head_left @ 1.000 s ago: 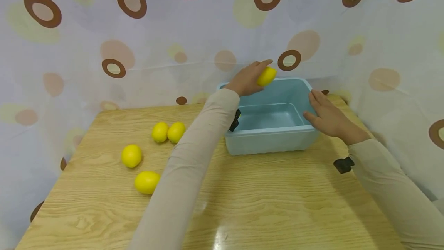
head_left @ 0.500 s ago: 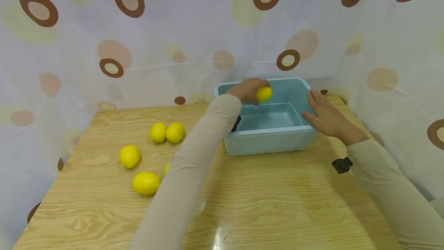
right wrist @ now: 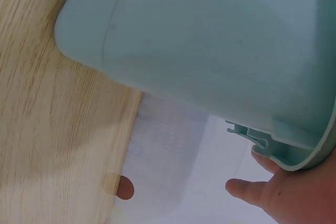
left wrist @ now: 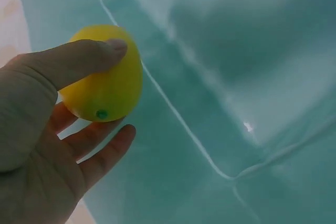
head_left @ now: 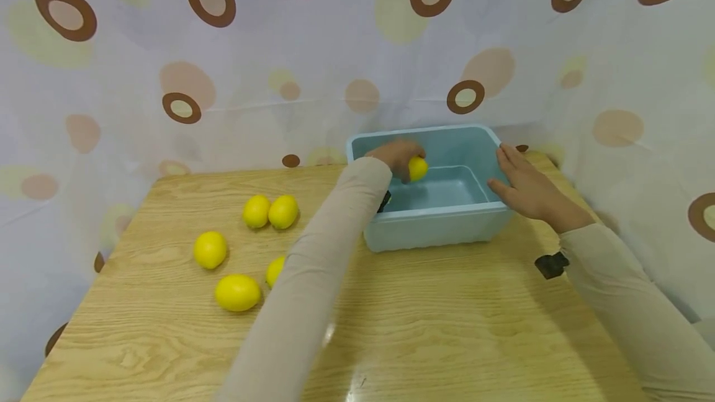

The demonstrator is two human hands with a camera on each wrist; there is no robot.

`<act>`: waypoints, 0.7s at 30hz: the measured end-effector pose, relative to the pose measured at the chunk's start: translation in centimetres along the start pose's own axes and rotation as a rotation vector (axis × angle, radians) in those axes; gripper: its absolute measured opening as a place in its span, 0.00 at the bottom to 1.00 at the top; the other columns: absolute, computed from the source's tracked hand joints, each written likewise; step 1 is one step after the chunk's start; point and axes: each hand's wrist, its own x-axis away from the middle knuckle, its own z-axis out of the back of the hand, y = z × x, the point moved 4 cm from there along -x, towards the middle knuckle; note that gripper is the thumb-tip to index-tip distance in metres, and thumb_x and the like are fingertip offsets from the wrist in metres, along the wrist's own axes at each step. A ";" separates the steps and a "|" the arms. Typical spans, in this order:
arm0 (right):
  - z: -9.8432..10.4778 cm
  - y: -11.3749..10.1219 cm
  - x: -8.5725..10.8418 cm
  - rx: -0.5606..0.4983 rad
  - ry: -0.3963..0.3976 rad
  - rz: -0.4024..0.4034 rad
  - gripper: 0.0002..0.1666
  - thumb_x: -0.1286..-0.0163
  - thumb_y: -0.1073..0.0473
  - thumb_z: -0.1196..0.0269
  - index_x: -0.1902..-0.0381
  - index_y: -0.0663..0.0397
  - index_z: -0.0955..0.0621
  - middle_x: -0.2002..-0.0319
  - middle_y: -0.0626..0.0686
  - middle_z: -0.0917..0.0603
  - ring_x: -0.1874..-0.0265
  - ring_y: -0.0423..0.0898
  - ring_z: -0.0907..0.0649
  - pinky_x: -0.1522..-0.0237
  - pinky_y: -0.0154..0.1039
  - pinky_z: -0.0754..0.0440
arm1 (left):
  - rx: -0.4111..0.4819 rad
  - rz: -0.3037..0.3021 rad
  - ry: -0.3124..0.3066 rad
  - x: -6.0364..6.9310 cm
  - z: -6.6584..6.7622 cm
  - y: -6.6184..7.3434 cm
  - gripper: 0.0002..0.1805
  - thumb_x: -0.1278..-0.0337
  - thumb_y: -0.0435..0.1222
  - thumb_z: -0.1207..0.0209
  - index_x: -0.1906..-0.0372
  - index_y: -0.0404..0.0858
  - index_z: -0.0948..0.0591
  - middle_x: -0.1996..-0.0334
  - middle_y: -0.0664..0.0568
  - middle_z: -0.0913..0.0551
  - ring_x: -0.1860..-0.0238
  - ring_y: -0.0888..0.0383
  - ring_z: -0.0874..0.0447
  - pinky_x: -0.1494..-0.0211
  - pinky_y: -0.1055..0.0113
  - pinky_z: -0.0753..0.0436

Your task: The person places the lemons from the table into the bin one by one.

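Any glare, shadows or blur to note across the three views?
Head view: a small glare streak low on the table, shadow beside the right sleeve, left hand slightly blurred; left wrist view: highlights and a dark shadow on the floor of the blue tub; right wrist view: no bright glare on the tub's outer wall.

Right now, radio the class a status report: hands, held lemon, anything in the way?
Left hand grips lemon over blue tub interior. Right hand on tub's right rim. Nothing seen blocking; left sleeve hides part of tub.
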 end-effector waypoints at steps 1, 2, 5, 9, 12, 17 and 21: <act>0.0 0.0 0.0 0.001 0.002 0.001 0.44 0.22 0.48 0.59 0.29 0.75 0.63 0.27 0.70 0.69 0.28 0.64 0.65 0.30 0.61 0.61 | 0.005 0.014 -0.010 -0.1 -0.3 -0.2 0.36 0.48 0.31 0.33 0.32 0.49 0.31 0.37 0.55 0.30 0.44 0.56 0.32 0.37 0.61 0.31; 0.0 0.0 0.0 0.000 0.003 0.002 0.43 0.22 0.48 0.59 0.29 0.76 0.63 0.27 0.70 0.69 0.28 0.64 0.65 0.30 0.61 0.61 | 0.007 0.025 -0.021 -0.1 -0.5 -0.3 0.36 0.48 0.31 0.33 0.32 0.49 0.31 0.37 0.55 0.29 0.44 0.57 0.32 0.38 0.61 0.31; 0.0 0.0 0.0 0.001 0.007 0.006 0.43 0.22 0.49 0.59 0.30 0.77 0.63 0.27 0.71 0.68 0.28 0.65 0.65 0.29 0.60 0.61 | 0.014 0.047 -0.057 0.0 -0.9 -0.6 0.36 0.47 0.32 0.34 0.32 0.50 0.31 0.37 0.55 0.30 0.45 0.56 0.32 0.39 0.61 0.30; 0.1 -0.1 0.1 -0.001 0.009 -0.001 0.43 0.22 0.49 0.59 0.29 0.76 0.63 0.27 0.71 0.68 0.28 0.65 0.65 0.29 0.61 0.61 | 0.030 0.043 -0.085 0.6 -0.9 -0.4 0.34 0.45 0.33 0.36 0.32 0.49 0.31 0.37 0.53 0.30 0.44 0.56 0.32 0.40 0.61 0.30; 0.2 -0.1 0.0 0.000 0.014 -0.004 0.43 0.22 0.49 0.59 0.29 0.76 0.62 0.27 0.71 0.68 0.28 0.65 0.65 0.30 0.61 0.60 | 0.033 0.031 -0.087 1.1 -0.7 -0.3 0.33 0.43 0.33 0.37 0.32 0.48 0.31 0.36 0.52 0.30 0.44 0.56 0.31 0.40 0.61 0.30; 0.0 0.1 0.0 0.003 0.027 -0.001 0.43 0.22 0.49 0.59 0.29 0.77 0.62 0.27 0.71 0.67 0.28 0.65 0.64 0.30 0.61 0.59 | 0.046 0.027 -0.098 1.2 -0.9 -0.5 0.32 0.43 0.33 0.38 0.32 0.45 0.31 0.35 0.51 0.30 0.42 0.55 0.32 0.39 0.63 0.31; -0.1 0.0 0.1 0.005 0.022 0.005 0.43 0.22 0.49 0.59 0.29 0.76 0.62 0.27 0.71 0.68 0.28 0.65 0.65 0.30 0.61 0.61 | 0.049 0.061 -0.111 0.8 -1.4 -1.2 0.33 0.44 0.34 0.36 0.32 0.46 0.31 0.35 0.52 0.30 0.42 0.56 0.32 0.37 0.63 0.32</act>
